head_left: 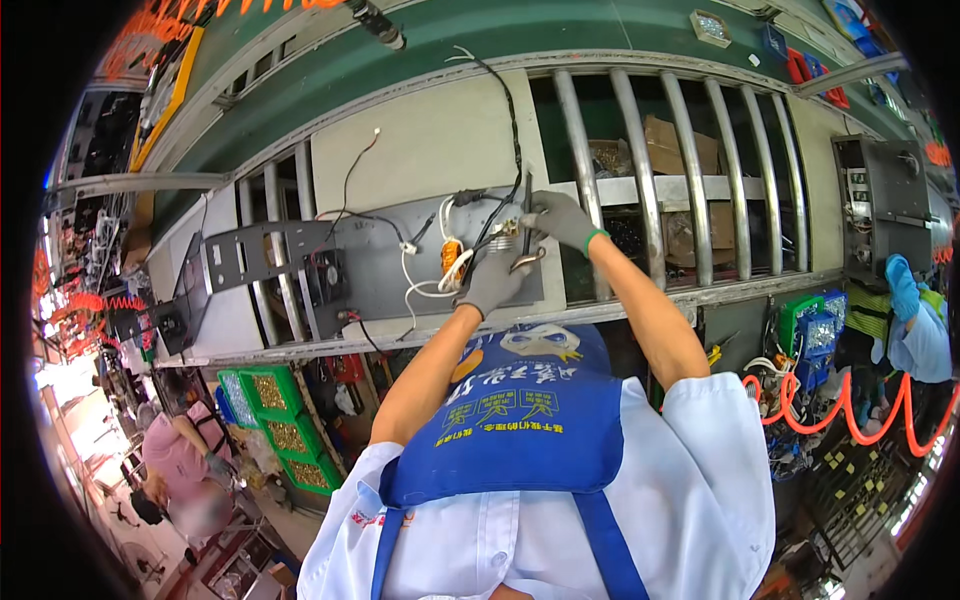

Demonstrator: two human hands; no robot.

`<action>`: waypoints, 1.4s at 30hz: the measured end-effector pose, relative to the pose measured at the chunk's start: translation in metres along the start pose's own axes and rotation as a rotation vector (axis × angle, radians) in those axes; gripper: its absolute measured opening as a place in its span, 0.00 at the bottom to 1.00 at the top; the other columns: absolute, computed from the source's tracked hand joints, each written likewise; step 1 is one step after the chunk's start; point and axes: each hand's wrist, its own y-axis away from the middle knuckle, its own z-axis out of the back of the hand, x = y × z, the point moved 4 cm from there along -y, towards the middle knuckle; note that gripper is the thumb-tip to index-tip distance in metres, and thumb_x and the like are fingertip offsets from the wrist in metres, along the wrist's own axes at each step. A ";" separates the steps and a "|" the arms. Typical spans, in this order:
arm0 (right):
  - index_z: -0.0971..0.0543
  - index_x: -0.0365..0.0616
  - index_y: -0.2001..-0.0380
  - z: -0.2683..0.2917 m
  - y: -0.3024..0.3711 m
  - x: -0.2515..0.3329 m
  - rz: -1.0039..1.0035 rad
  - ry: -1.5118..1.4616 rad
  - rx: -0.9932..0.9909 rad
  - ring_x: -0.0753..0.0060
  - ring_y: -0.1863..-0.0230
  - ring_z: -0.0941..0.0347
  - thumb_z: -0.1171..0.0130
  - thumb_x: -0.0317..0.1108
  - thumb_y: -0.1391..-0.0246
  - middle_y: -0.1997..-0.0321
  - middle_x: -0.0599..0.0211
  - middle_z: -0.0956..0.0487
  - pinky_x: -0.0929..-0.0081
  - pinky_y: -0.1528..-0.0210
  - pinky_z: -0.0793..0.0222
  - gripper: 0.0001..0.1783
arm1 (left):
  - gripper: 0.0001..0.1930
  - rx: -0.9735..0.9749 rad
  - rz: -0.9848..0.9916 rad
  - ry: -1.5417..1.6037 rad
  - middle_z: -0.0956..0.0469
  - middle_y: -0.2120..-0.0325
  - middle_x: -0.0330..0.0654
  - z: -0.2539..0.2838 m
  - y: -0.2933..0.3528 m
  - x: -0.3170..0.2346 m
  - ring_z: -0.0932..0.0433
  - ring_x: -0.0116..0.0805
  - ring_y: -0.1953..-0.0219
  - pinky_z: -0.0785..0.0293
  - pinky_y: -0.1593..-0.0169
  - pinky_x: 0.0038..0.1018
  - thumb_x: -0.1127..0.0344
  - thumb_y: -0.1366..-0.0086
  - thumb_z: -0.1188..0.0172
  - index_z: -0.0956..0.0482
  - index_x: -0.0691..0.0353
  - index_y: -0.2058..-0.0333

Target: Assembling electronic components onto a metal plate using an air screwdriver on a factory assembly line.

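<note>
A grey metal chassis (378, 275) is laid flat, presumably for steady reach, its right end beneath the curled fingers of left hand (493, 283) and right hand (562, 220); what is gripped cannot be told. Steel rollers (637, 165) are ranged right of the fingers.

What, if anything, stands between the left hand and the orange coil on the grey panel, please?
White wires curve between the left hand and the orange coil, near the coil's right side; nothing else visible stands in that gap.
</note>
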 end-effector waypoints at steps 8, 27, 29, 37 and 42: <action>0.24 0.38 0.56 0.006 0.070 -0.041 -0.045 -0.006 -0.263 0.78 0.75 0.25 0.42 0.42 0.43 0.72 0.64 0.22 0.78 0.71 0.29 0.19 | 0.18 0.091 -0.012 0.094 0.21 0.71 0.54 0.015 0.003 0.000 0.22 0.52 0.65 0.29 0.60 0.40 0.53 0.39 0.45 0.20 0.63 0.63; 0.32 0.42 0.43 0.049 0.306 -0.370 -0.350 -0.124 -0.906 0.59 0.50 0.29 0.33 0.33 0.56 0.50 0.58 0.25 0.66 0.47 0.35 0.34 | 0.20 0.186 0.016 0.208 0.22 0.73 0.45 0.025 -0.007 -0.015 0.25 0.35 0.67 0.32 0.59 0.31 0.52 0.39 0.46 0.21 0.67 0.65; 0.30 0.43 0.45 0.052 0.303 -0.349 -0.454 -0.137 -0.806 0.63 0.52 0.29 0.33 0.33 0.55 0.52 0.60 0.24 0.67 0.50 0.34 0.31 | 0.20 0.199 0.027 0.163 0.21 0.72 0.46 0.027 -0.010 -0.016 0.24 0.35 0.66 0.31 0.58 0.31 0.52 0.39 0.46 0.21 0.67 0.64; 0.22 0.37 0.59 0.051 0.303 -0.288 -0.229 -0.062 -0.957 0.69 0.60 0.26 0.33 0.33 0.53 0.62 0.66 0.20 0.70 0.55 0.32 0.18 | 0.26 0.104 0.037 0.351 0.20 0.60 0.48 0.019 -0.005 0.011 0.23 0.35 0.58 0.30 0.51 0.28 0.53 0.42 0.41 0.25 0.67 0.51; 0.25 0.36 0.60 0.061 0.339 -0.214 -0.132 -0.066 -0.992 0.77 0.63 0.27 0.34 0.28 0.54 0.63 0.70 0.22 0.77 0.57 0.31 0.17 | 0.26 -0.126 -0.086 0.107 0.22 0.59 0.53 0.051 0.031 -0.033 0.23 0.43 0.54 0.30 0.50 0.34 0.49 0.36 0.49 0.27 0.67 0.51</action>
